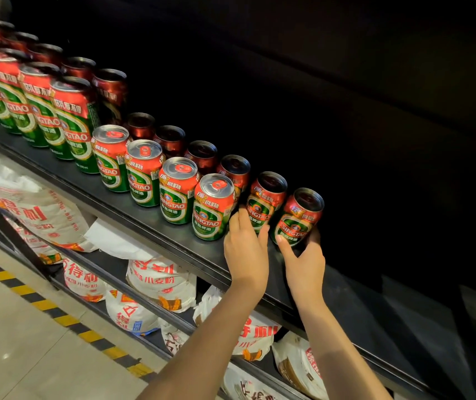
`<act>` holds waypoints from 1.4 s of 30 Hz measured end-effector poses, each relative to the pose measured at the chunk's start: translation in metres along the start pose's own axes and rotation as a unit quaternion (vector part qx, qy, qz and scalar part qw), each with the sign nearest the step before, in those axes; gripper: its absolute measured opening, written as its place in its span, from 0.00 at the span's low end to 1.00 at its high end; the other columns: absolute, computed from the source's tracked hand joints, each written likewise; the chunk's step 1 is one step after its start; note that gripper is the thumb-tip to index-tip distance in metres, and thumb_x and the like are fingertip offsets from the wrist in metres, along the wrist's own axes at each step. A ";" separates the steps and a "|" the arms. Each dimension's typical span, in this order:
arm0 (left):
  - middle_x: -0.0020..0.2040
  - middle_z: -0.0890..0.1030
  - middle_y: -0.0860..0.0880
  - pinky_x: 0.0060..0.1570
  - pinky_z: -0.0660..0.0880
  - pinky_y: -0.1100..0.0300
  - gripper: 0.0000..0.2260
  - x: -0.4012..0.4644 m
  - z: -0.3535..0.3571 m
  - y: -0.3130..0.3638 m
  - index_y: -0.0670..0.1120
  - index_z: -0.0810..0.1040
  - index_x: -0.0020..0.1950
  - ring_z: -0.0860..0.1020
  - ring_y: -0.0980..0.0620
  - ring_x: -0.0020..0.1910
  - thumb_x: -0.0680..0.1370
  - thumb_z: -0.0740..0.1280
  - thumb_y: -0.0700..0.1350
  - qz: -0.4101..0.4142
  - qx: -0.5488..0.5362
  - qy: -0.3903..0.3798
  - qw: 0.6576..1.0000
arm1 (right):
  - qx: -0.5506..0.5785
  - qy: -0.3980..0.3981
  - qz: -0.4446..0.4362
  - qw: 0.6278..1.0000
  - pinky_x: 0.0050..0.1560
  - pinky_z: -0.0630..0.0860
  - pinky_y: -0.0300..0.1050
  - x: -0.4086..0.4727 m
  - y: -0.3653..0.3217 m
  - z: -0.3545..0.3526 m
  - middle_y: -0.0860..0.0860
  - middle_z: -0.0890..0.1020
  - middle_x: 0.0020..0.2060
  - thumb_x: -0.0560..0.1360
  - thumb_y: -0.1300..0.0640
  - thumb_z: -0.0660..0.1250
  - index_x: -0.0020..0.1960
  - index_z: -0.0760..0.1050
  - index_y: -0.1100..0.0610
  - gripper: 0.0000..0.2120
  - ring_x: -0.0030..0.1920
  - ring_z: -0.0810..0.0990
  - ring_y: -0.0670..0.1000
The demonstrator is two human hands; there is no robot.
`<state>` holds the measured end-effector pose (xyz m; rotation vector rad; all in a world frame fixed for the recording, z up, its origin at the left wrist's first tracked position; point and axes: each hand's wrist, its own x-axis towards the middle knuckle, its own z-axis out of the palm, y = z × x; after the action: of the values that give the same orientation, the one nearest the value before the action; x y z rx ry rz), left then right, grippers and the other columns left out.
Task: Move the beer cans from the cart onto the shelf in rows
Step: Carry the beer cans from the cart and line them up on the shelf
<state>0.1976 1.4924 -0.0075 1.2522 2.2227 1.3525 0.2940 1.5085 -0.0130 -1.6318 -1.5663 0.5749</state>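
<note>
Red-and-green beer cans stand in two rows on a dark shelf [156, 226], tall cans [72, 122] at the left and short cans [144, 174] running right. My left hand [245, 249] wraps its fingers around a short can [265, 200] in the back row, next to the last front-row can [212, 207]. My right hand [303, 264] grips the rightmost can [298, 217] near its base, thumb on the front and fingers behind. Both cans stand on the shelf. The cart is out of view.
The shelf runs on to the right [375, 307] into deep shadow. Below it, white printed flour sacks [161, 281] fill a lower shelf. A black upright post [9, 229] stands at the left. Yellow-and-black hazard tape [58, 316] crosses the pale floor.
</note>
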 end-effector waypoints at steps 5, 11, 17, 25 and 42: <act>0.65 0.71 0.41 0.54 0.75 0.51 0.21 -0.003 -0.002 0.003 0.40 0.66 0.68 0.76 0.43 0.56 0.79 0.63 0.48 0.006 0.024 -0.007 1.000 | -0.023 -0.005 0.011 1.000 0.39 0.72 0.41 -0.001 -0.002 0.002 0.49 0.77 0.42 0.73 0.46 0.69 0.61 0.70 0.60 0.24 0.39 0.75 0.46; 0.74 0.61 0.43 0.67 0.66 0.56 0.29 -0.009 -0.018 -0.002 0.40 0.52 0.76 0.65 0.46 0.70 0.79 0.62 0.45 0.015 -0.024 -0.100 0.995 | -0.025 -0.020 0.023 0.999 0.37 0.68 0.37 -0.005 -0.009 -0.003 0.45 0.73 0.39 0.73 0.46 0.69 0.55 0.70 0.58 0.19 0.42 0.75 0.47; 0.73 0.61 0.49 0.66 0.67 0.57 0.27 -0.009 -0.059 -0.017 0.44 0.57 0.75 0.65 0.50 0.70 0.79 0.62 0.48 0.068 -0.002 -0.269 0.961 | -0.035 -0.037 0.067 0.996 0.62 0.68 0.42 -0.031 -0.024 -0.025 0.51 0.72 0.65 0.75 0.50 0.68 0.70 0.64 0.57 0.27 0.67 0.69 0.52; 0.66 0.74 0.50 0.61 0.69 0.56 0.19 -0.017 -0.115 -0.011 0.48 0.69 0.69 0.72 0.51 0.63 0.79 0.61 0.51 0.266 0.103 -0.446 0.848 | -0.118 -0.010 0.154 0.981 0.63 0.69 0.42 -0.161 -0.035 -0.087 0.48 0.74 0.64 0.77 0.50 0.65 0.67 0.71 0.53 0.20 0.64 0.72 0.47; 0.60 0.78 0.53 0.54 0.69 0.64 0.16 -0.360 -0.247 -0.016 0.47 0.76 0.63 0.75 0.56 0.58 0.76 0.67 0.48 0.532 -0.032 -0.727 0.433 | -0.157 0.335 0.525 0.766 0.53 0.63 0.31 -0.684 -0.123 -0.145 0.43 0.74 0.64 0.77 0.47 0.63 0.67 0.70 0.50 0.19 0.62 0.73 0.44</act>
<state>0.2569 1.0620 0.0376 2.3679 -0.0141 -0.0506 0.2382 0.8026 0.0366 -2.5485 -0.1057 0.1789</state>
